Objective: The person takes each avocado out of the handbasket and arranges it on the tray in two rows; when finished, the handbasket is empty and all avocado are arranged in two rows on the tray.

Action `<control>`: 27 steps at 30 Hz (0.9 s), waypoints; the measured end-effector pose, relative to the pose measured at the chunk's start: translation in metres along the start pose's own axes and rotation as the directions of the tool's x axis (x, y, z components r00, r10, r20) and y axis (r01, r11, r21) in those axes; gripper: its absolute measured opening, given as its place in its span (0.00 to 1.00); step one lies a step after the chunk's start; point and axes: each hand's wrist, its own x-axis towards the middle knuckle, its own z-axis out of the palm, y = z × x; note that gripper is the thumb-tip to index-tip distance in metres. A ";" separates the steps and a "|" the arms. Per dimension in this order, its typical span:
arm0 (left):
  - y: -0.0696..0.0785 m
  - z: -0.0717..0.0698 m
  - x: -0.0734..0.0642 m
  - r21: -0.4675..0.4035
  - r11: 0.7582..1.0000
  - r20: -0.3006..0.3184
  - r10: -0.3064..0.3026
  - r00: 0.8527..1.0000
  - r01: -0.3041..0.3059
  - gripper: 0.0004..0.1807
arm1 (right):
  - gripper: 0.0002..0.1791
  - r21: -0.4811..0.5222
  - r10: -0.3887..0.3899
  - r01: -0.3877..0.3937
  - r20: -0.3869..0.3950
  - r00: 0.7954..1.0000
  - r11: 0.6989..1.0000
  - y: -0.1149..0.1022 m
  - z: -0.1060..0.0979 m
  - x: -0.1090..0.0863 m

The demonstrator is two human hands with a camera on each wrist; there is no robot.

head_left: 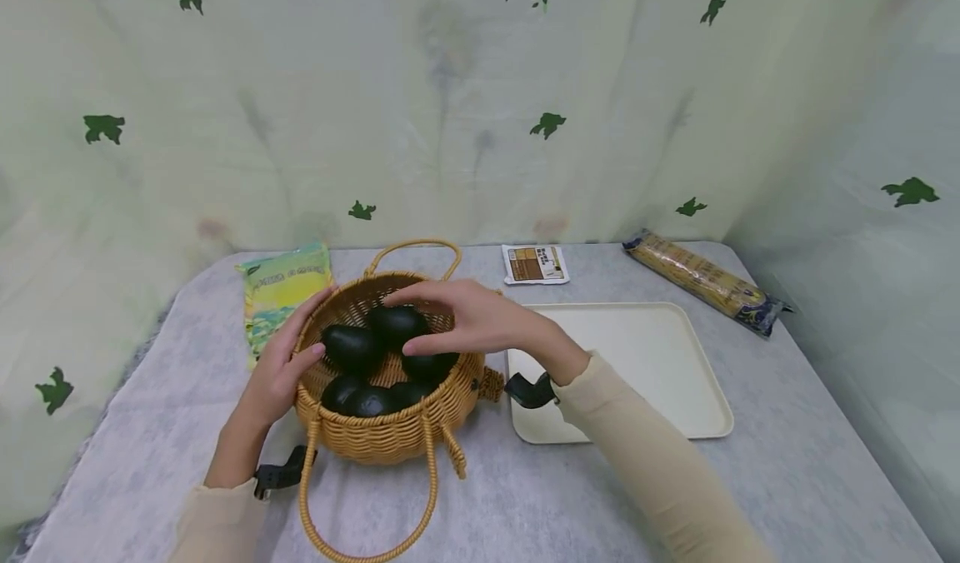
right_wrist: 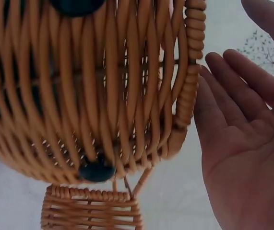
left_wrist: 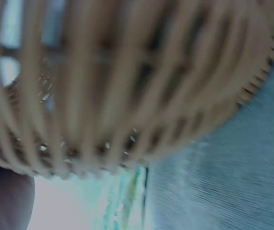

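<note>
A round wicker basket (head_left: 382,446) with two looped handles stands left of the middle of the table. Several dark avocados (head_left: 351,348) lie in it. My left hand (head_left: 281,367) holds the basket's left side, thumb over the rim and fingers along the outer wall. Above the right part of the opening hovers my right hand (head_left: 468,317), fingers loosely extended and nothing in its grasp. It partly covers the avocados below. In the right wrist view, the palm and straight fingers of that hand show beside the basket's rim (right_wrist: 190,91).
A cream tray (head_left: 652,371) lies right of the basket, under the right forearm. A yellow-green packet (head_left: 288,288) is behind the left hand. At the back are a small white-and-brown packet (head_left: 536,264) and a long pasta pack (head_left: 701,280). Printed cloth walls surround the table.
</note>
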 end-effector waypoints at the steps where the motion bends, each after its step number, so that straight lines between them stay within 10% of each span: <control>1: -0.002 0.000 -0.001 -0.019 1.000 0.002 -0.005 1.000 0.005 0.37 | 0.33 0.004 -0.007 0.007 0.022 1.000 1.000 -0.001 0.002 0.003; 11: -0.013 0.002 -0.005 -0.142 0.990 0.014 -0.007 1.000 0.009 0.34 | 0.36 0.136 -0.055 0.024 0.224 0.973 0.990 -0.009 0.019 0.033; 20: -0.025 0.005 -0.006 -0.217 0.975 0.012 0.039 0.999 -0.035 0.32 | 0.37 0.038 -0.070 0.061 0.345 0.936 0.997 -0.007 0.034 0.040; 27: -0.026 0.007 -0.009 -0.259 0.965 -0.009 -0.049 0.999 0.045 0.33 | 0.37 0.035 -0.079 0.071 0.397 0.914 0.997 -0.005 0.039 0.043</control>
